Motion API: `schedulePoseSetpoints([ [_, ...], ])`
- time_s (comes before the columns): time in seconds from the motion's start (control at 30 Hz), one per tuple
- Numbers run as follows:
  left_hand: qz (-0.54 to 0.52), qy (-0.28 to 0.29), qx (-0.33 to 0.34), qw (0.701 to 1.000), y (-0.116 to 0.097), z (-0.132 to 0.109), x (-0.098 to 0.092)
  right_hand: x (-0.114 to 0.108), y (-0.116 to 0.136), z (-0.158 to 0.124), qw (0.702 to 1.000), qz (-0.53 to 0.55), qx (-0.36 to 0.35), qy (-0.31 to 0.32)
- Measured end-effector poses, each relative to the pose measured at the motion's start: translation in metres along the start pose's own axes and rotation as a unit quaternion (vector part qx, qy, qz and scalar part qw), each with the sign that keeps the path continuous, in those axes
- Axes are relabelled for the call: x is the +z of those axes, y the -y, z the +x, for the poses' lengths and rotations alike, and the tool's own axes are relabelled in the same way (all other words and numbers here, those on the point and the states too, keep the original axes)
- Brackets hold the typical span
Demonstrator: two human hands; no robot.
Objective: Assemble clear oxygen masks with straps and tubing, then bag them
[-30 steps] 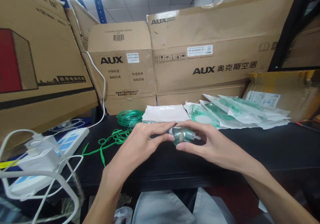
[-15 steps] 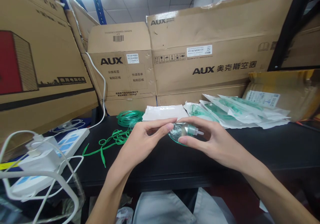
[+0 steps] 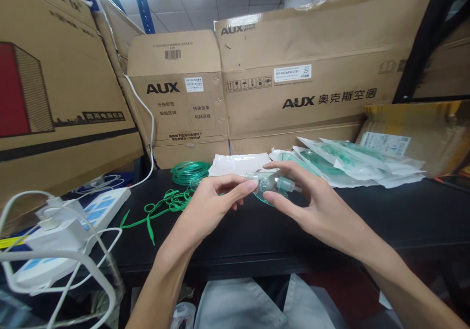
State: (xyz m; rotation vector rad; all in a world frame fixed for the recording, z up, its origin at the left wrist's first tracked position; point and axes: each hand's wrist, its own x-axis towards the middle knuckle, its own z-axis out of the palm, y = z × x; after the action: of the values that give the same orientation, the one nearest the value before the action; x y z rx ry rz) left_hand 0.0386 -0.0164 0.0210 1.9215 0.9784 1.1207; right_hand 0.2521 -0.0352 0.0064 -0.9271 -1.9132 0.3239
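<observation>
Between my two hands, over the black table, is a clear oxygen mask (image 3: 264,185) with a green tint and a pale connector on its right end. My left hand (image 3: 220,192) pinches the mask's left edge between thumb and fingers. Around its right side curves my right hand (image 3: 303,187); the thumb rests on the lower rim, and the index finger arches above the top edge. Some right fingers are hidden behind the mask and connector. Left of my left hand lies a tangled green elastic cord (image 3: 165,207), with a coil of green tubing (image 3: 190,172) behind it.
Behind the hands lie a white packet (image 3: 238,164) and several sealed pouches with green contents (image 3: 352,165). A white power strip (image 3: 105,206) with looping cables occupies the left. Large cardboard boxes (image 3: 312,89) wall off the back; the table's front edge (image 3: 235,265) runs below my forearms.
The mask has turned slightly in my hands, showing more of its front. My right index finger has lifted and spread from the left fingertips, and the connector now tilts downward to the right.
</observation>
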Motion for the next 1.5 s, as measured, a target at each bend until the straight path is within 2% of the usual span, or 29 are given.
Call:
schedulePoseSetpoints([
  [0.27, -0.009, -0.013, 0.006, 1.0, -0.004, 0.0, 0.007, 0.008, -0.002, 0.001, 0.999, 0.04, 0.021, -0.017],
  [0.7, -0.009, -0.029, -0.027, 0.999, 0.005, 0.0, 0.011, 0.007, -0.002, 0.003, 0.999, 0.03, -0.011, 0.023],
  [0.93, 0.029, -0.014, -0.035, 0.999, 0.002, -0.002, 0.01, 0.006, 0.0, 0.002, 0.998, 0.031, -0.003, 0.048],
  [1.13, -0.008, -0.014, -0.036, 0.999, -0.001, -0.002, 0.015, 0.005, 0.001, 0.002, 0.999, 0.034, 0.013, 0.034],
  [1.3, 0.012, -0.009, -0.031, 0.999, -0.002, -0.002, 0.017, 0.005, 0.0, 0.002, 0.999, 0.031, 0.01, 0.03],
  [1.4, 0.026, -0.021, -0.01, 0.999, -0.003, -0.002, 0.017, 0.006, -0.002, 0.002, 0.999, 0.023, 0.014, 0.02],
  [1.5, 0.028, -0.037, 0.02, 0.999, -0.002, -0.001, 0.019, 0.005, -0.004, 0.002, 0.998, 0.013, 0.054, -0.008],
])
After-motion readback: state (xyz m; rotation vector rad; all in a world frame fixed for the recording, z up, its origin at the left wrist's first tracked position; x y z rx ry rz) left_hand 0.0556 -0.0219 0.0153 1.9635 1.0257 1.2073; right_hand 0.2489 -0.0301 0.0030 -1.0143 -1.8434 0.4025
